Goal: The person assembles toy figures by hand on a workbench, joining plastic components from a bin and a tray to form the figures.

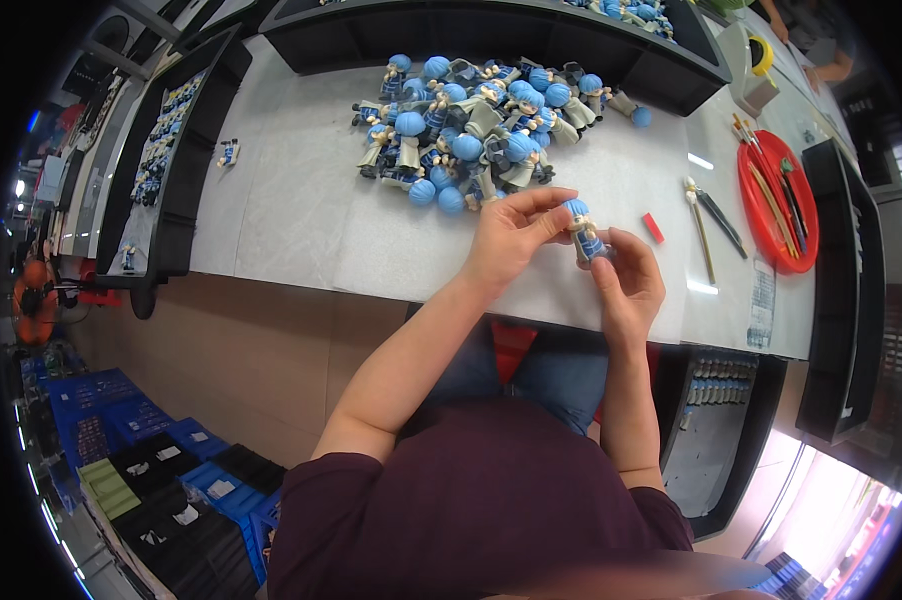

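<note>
Just nearer the wearer than the right half of the piled heap of blue-haired plastic figurines [466, 147], one small blue-haired figurine in blue and pale grey [584, 238] is held between two bare hands. Its long axis slants slightly, the rounded blue head directed toward the heap and the lower end toward the wearer and to the right. The left hand [514, 238], nearer the heap, pinches the head narrowly between thumb and fingers; the right hand [633, 290], farther from the heap, is curled about the lower end, thumb against it. Behind the heap rises the wall of a long black plastic tray [401, 42]. Right of the heap lie a small red block [653, 228] and an oval red plastic dish of brushes [801, 262]. Left of the heap, pale tabletop [281, 200] extends past one lone figurine [228, 153]; its front edge passes beneath both forearms.
</note>
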Demonstrator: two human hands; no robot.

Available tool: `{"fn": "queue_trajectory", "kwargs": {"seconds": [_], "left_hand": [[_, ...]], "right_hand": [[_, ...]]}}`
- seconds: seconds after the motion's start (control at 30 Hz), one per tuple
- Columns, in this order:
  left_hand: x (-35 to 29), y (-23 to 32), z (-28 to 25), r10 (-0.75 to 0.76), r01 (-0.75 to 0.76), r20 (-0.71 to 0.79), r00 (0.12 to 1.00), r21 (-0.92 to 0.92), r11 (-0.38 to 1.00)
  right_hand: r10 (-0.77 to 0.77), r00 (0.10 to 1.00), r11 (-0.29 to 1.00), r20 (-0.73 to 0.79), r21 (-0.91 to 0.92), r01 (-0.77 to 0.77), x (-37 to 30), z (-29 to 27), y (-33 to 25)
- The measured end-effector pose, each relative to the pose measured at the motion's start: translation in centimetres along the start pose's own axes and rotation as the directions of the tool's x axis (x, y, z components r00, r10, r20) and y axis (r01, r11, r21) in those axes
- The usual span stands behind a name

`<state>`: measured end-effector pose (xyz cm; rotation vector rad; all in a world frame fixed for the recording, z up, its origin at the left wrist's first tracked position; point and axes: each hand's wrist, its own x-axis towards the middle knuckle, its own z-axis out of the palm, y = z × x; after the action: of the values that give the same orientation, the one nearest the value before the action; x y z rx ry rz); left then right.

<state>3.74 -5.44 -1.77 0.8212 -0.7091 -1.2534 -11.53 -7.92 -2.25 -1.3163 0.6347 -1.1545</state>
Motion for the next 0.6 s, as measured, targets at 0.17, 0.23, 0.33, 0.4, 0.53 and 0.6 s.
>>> {"fn": "queue_trajectory", "kwargs": {"seconds": [0.17, 0.23, 0.33, 0.4, 0.53, 0.6], "left_hand": [[0.04, -0.39, -0.35, 0.040, -0.040, 0.018, 0.999, -0.007, 0.999], [-0.02, -0.23, -0.15, 0.050, -0.050, 0.021, 0.999, -0.011, 0.999], [0.01, -0.22, 0.08, 0.050, -0.050, 0.029, 0.998, -0.015, 0.999], [0.02, -0.26, 0.11, 0.040, -0.039, 0.031, 0.999, -0.016, 0.999], [-0.12, -0.21, 0.11, -0.058, 0.058, -0.015, 0.998, 0.007, 0.998], [-0.11, -0.14, 0.15, -0.059, 0.059, -0.015, 0.998, 0.015, 0.998]], "right_hand": [[0.115, 0.993, 0.991, -0.011, 0.072, -0.114, 0.12, 0.00, -0.45], [0.191, 0.982, 0.974, -0.014, 0.130, -0.188, 0.13, -0.11, -0.50], [0.180, 0.982, 0.982, -0.054, 0.067, -0.176, 0.09, -0.27, -0.33], [0.061, 0.997, 0.998, -0.048, -0.009, -0.062, 0.08, -0.21, -0.19], [0.006, 0.998, 0.999, -0.064, -0.048, -0.009, 0.17, -0.02, 0.17], [-0.013, 0.999, 0.999, -0.045, -0.043, 0.012, 0.19, 0.00, 0.12]]}}
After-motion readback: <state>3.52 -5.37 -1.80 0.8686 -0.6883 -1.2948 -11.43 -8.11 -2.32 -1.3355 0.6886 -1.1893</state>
